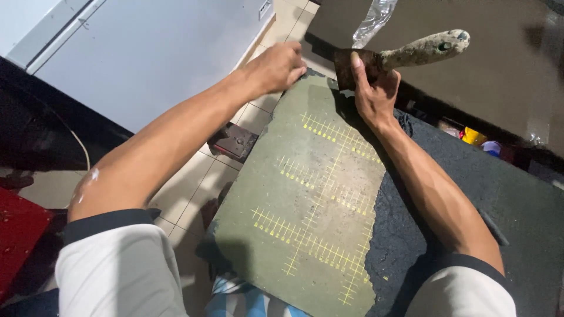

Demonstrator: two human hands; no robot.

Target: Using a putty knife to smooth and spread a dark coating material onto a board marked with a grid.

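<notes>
green panel (305, 194) under left hand (276, 67), right hand (373, 94) fingers (356, 63) gripping rusty scraper (405, 56)

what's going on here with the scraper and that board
A person leans over a flat green board marked with yellow grid lines. The right hand grips a rusty scraper at the board's far edge. The left hand steadies the far corner. Dark coating covers the board's right side; the green part is bare.
</notes>
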